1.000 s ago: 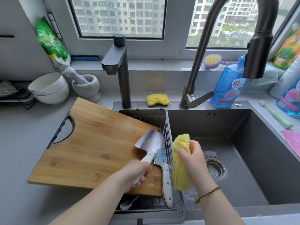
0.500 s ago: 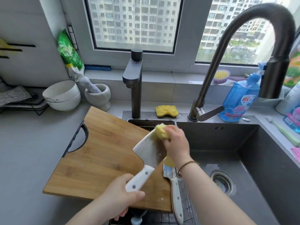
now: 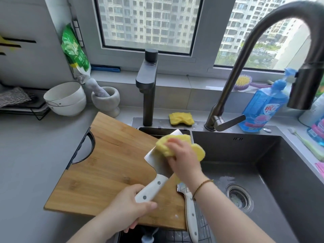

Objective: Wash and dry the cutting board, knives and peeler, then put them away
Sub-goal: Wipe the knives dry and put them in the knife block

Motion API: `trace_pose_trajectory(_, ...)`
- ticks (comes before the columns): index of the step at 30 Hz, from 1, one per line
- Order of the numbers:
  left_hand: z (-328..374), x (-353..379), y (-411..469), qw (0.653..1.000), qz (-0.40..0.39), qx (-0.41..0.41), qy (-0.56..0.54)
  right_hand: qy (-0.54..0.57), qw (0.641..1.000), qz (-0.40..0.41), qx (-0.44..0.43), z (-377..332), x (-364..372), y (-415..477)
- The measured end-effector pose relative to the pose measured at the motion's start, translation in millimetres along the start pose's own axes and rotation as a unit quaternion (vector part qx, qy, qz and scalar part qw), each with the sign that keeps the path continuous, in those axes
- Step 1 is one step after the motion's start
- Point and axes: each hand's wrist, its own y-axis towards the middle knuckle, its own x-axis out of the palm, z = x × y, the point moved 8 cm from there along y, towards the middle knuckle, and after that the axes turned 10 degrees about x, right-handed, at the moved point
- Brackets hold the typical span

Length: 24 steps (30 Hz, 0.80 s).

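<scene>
Daylight is being let in through the windows (image 3: 147, 23) above a pale sill (image 3: 192, 83). Apartment towers (image 3: 245, 23) are being framed by the glass. The grey counter (image 3: 26, 163) and grey wall (image 3: 35, 67) at left are being lit softly.

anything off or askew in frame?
Nothing spilled or damaged. The cutting board sits askew, one corner overhanging the wire basket. A second knife lies loose on that basket, blade under the right forearm, while the right hand wipes the cleaver in the left hand with a yellow cloth.
</scene>
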Motion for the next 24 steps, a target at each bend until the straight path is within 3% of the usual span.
trace_pose_trajectory(3,0,0,0,1.000,0.006,0.008,-0.001,0.010,0.988,0.052,0.145,43,-13,13)
trace_pose_trajectory(4,1,0,1,1.000,0.008,0.011,-0.001,0.012,0.986,0.073,0.146,40,-15,10)
trace_pose_trajectory(7,2,-1,5,1.000,0.015,0.009,-0.016,0.014,0.995,0.094,0.017,2,-3,-9)
trace_pose_trajectory(11,0,-4,4,0.999,0.007,-0.001,-0.041,0.018,0.994,0.042,-0.098,-16,5,-27)
trace_pose_trajectory(13,0,-4,2,0.999,0.004,0.001,-0.047,0.014,0.996,0.069,-0.054,3,-2,-17)
trace_pose_trajectory(15,1,-3,1,0.999,0.004,0.003,-0.047,0.069,0.990,0.086,0.084,35,-9,-6)
trace_pose_trajectory(17,1,-1,0,0.999,0.011,0.005,-0.045,0.212,0.941,0.090,0.247,70,-12,-6)
trace_pose_trajectory(19,2,-1,1,0.998,0.025,0.003,-0.057,0.379,0.840,0.090,0.377,90,-5,-19)
trace_pose_trajectory(21,5,0,2,0.996,0.028,0.004,-0.083,0.522,0.734,0.040,0.433,87,13,-30)
trace_pose_trajectory(22,7,0,3,0.995,0.025,0.006,-0.093,0.564,0.701,0.002,0.436,79,22,-33)
trace_pose_trajectory(24,10,0,4,0.996,0.010,0.000,-0.088,0.596,0.675,-0.070,0.429,59,32,-35)
